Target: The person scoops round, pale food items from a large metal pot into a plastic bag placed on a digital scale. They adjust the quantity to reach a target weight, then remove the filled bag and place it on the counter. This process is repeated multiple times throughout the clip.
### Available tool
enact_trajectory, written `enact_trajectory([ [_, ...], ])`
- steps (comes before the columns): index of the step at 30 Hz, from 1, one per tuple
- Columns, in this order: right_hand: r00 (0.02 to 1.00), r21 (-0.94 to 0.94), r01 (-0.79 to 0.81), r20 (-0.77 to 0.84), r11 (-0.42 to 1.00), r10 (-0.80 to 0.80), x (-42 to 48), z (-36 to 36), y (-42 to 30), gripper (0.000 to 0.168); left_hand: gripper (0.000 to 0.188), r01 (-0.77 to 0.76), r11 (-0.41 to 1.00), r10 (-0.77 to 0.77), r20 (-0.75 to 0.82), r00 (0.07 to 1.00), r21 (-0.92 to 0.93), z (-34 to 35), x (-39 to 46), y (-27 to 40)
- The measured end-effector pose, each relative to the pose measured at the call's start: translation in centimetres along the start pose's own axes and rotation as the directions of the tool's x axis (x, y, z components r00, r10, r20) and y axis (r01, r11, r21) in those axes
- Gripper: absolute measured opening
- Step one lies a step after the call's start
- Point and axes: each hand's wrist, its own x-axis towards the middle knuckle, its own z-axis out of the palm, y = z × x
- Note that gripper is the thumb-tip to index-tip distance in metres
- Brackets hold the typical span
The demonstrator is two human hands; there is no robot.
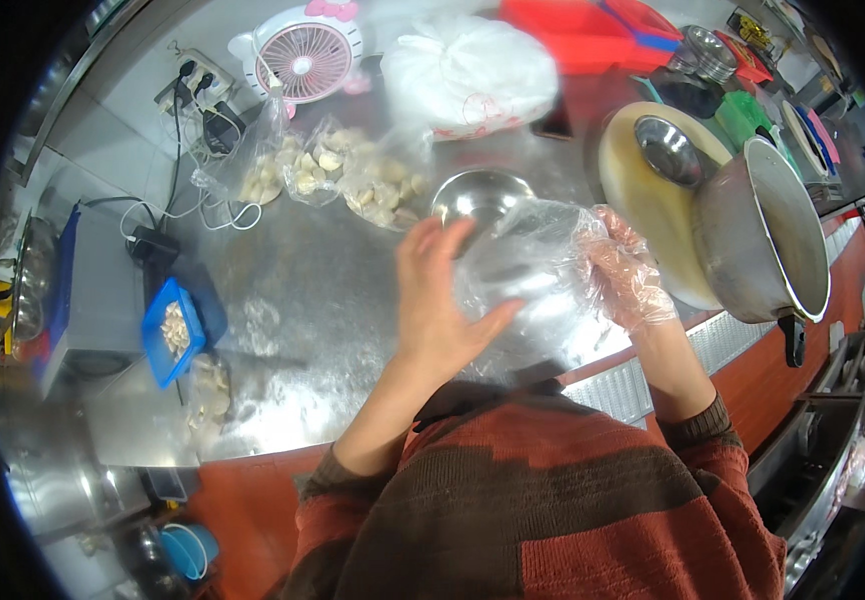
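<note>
On my right hand (624, 274) is a clear plastic glove, and its bent fingers grip a thin clear plastic bag (526, 255). My left hand (444, 300) is bare and blurred, its fingers spread at the left side of the bag; whether it touches the film I cannot tell. A round steel bowl (481, 186) lies just beyond the bag, partly covered by it. Clear bags of pale, rounded pieces (380, 184) rest on the steel table (290, 262) past my left hand.
A large metal pot (740, 232) and a round board (627, 157) bearing a small steel bowl (669, 150) stand at right. A full white plastic bag (470, 75) and pink fan (303, 64) are at the back. A blue tray (196, 330) and cables (177, 150) are at left.
</note>
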Motion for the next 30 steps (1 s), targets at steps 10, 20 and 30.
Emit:
enact_trajectory([
  [10,0.975,-0.247,-0.092,-0.221,0.965,0.036,5.5,-4.3,-1.4,0.018,0.053,-0.027,0.936,0.118,0.241,0.963,-0.351,-0.6,3.6,-6.2],
  [20,0.866,-0.7,0.148,0.433,0.698,0.251,7.0,-3.9,-4.7,0.019,0.052,0.375,0.927,-0.328,0.44,0.836,-0.023,-0.8,6.5,-5.5],
  [30,0.931,-0.994,0.082,0.104,0.077,0.351,13.6,-4.3,-0.1,0.064,0.061,0.243,0.945,-0.315,0.405,0.858,0.219,2.7,8.9,-10.0],
])
